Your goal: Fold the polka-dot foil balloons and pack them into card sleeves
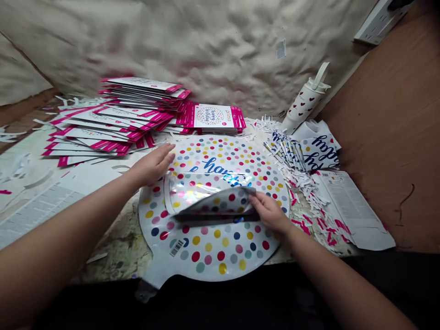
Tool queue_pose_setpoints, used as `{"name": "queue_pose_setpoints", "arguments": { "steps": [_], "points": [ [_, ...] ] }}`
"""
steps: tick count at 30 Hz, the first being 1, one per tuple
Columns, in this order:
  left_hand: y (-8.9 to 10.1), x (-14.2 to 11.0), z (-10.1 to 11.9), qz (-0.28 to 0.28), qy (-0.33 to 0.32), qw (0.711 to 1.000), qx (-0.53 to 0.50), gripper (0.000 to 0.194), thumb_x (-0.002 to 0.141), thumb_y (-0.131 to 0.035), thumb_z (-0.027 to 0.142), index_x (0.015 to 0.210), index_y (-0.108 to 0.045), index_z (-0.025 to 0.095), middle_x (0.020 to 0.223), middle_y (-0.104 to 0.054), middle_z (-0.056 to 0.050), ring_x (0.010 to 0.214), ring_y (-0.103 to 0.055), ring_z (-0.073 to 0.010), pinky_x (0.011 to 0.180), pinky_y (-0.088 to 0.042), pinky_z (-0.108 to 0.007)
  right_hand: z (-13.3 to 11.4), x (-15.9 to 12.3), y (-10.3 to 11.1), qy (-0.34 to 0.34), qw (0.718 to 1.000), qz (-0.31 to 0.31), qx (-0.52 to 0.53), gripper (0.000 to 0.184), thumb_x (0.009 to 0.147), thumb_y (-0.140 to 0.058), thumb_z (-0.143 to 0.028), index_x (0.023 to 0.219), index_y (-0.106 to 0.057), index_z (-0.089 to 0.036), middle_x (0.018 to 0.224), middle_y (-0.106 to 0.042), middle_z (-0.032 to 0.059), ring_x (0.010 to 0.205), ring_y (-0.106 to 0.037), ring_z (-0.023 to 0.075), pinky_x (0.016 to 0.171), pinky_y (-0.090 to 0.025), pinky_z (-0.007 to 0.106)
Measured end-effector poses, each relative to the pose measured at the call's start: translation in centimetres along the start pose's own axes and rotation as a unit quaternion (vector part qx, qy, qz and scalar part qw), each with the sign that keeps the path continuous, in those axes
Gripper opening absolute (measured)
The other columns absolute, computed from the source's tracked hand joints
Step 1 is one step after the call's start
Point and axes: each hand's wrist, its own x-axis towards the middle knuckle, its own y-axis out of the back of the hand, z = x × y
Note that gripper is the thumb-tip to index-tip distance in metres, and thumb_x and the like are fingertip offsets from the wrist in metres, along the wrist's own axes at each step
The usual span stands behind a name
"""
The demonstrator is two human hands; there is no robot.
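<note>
A flat, uninflated foil balloon [220, 256], white with coloured dots and blue lettering, lies on the table with its tail hanging over the front edge at lower left. On top of it rests a folded foil balloon [220, 199] with similar dots and a shiny surface. My right hand [270, 211] pinches the right end of this folded piece, whose near edge is lifted and slightly blurred. Stretched fingers of my left hand [156, 165] lie on the upper left rim of the flat balloon, holding nothing.
Pink-and-white packets [137, 105] are stacked at back left. Folded balloons [292, 153] and a white tumbler with hearts [305, 103] stand at back right. Paper shreds [309, 197] and an opened-out carton [354, 206] lie right. A power strip [381, 23] hangs above.
</note>
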Motion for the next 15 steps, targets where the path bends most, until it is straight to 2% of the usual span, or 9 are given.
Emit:
{"name": "queue_pose_setpoints", "arguments": {
  "steps": [2,3,4,6,7,10,12,13,15],
  "points": [
    [0.4,-1.9,3.2,0.091,-0.028,0.995,-0.028,0.049,0.093,-0.021,0.038,0.129,-0.042,0.012,0.132,-0.048,-0.012,0.122,-0.043,-0.0224,0.1,-0.036,-0.038,-0.2,1.7,-0.1,-0.089,0.995,0.04,0.021,0.038,0.086,-0.037,-0.049,0.082,-0.058,-0.017,0.067,-0.061,0.0014,0.061,-0.058,0.0153,0.056,-0.049,0.028],
    [0.3,-3.1,5.1,0.129,-0.066,0.989,-0.04,0.045,0.093,-0.025,0.036,0.126,-0.046,0.014,0.127,-0.052,-0.011,0.118,-0.047,-0.0216,0.097,-0.04,-0.038,-0.3,2.5,-0.1,-0.111,0.993,0.042,0.02,0.039,0.085,-0.038,-0.05,0.079,-0.058,-0.017,0.065,-0.059,0.0011,0.057,-0.057,0.0148,0.053,-0.047,0.027],
    [0.0,-4.5,7.0,0.154,-0.135,0.978,-0.038,0.041,0.092,-0.03,0.033,0.122,-0.05,0.014,0.124,-0.055,-0.01,0.118,-0.048,-0.0214,0.097,-0.04,-0.039,-0.3,3.3,-0.2,-0.124,0.991,0.039,0.015,0.038,0.085,-0.04,-0.05,0.078,-0.058,-0.017,0.062,-0.059,0.0009,0.054,-0.055,0.0143,0.05,-0.046,0.027],
    [-1.1,-7.2,10.1,0.133,-0.288,0.948,-0.004,0.036,0.091,-0.033,0.025,0.12,-0.053,0.016,0.126,-0.054,-0.009,0.121,-0.045,-0.0217,0.101,-0.038,-0.042,-0.3,4.6,-0.4,-0.142,0.989,0.03,0.003,0.035,0.083,-0.044,-0.05,0.077,-0.058,-0.018,0.06,-0.059,0.0011,0.048,-0.054,0.0138,0.046,-0.045,0.027],
    [-1.8,-8.3,11.2,0.093,-0.322,0.942,0.023,0.038,0.091,-0.035,0.024,0.125,-0.05,0.014,0.131,-0.05,-0.011,0.125,-0.04,-0.0233,0.103,-0.035,-0.043,-0.4,5.0,-0.4,-0.151,0.988,0.024,-0.003,0.034,0.082,-0.045,-0.049,0.076,-0.058,-0.018,0.058,-0.059,0.0012,0.046,-0.053,0.0137,0.044,-0.045,0.027],
    [-4.0,-10.4,12.3,-0.023,-0.27,0.959,0.08,0.053,0.09,-0.038,0.039,0.132,-0.042,0.006,0.138,-0.038,-0.02,0.13,-0.031,-0.0326,0.102,-0.033,-0.049,-1.1,5.4,-0.1,-0.168,0.985,0.015,-0.029,0.032,0.082,-0.049,-0.048,0.073,-0.058,-0.019,0.051,-0.058,0.0016,0.043,-0.055,0.0155,0.043,-0.046,0.029],
    [-5.0,-10.7,11.9,-0.091,-0.214,0.969,0.08,0.067,0.087,-0.036,0.052,0.135,-0.036,0.005,0.141,-0.029,-0.021,0.132,-0.025,-0.0357,0.102,-0.03,-0.051,-2.2,4.8,0.0,-0.165,0.984,0.036,-0.056,0.028,0.081,-0.052,-0.045,0.082,-0.059,-0.018,0.057,-0.061,0.0055,0.053,-0.06,0.0204,0.05,-0.049,0.033],
    [-5.3,-10.7,11.6,-0.114,-0.201,0.97,0.072,0.07,0.087,-0.033,0.055,0.138,-0.032,0.007,0.144,-0.024,-0.02,0.133,-0.021,-0.0355,0.103,-0.028,-0.052,-2.8,4.2,-0.3,-0.141,0.984,0.063,-0.087,0.027,0.082,-0.052,-0.042,0.092,-0.059,-0.018,0.066,-0.065,0.0091,0.062,-0.063,0.0236,0.055,-0.05,0.036],
    [-5.6,-10.6,11.0,-0.134,-0.192,0.971,0.057,0.071,0.087,-0.029,0.057,0.141,-0.025,0.011,0.146,-0.016,-0.016,0.135,-0.013,-0.0335,0.105,-0.023,-0.052,-3.9,2.8,-1.4,-0.023,0.977,0.104,-0.186,0.035,0.084,-0.05,-0.035,0.114,-0.052,-0.017,0.095,-0.066,0.0163,0.087,-0.063,0.0286,0.07,-0.051,0.041]
  ]
}}
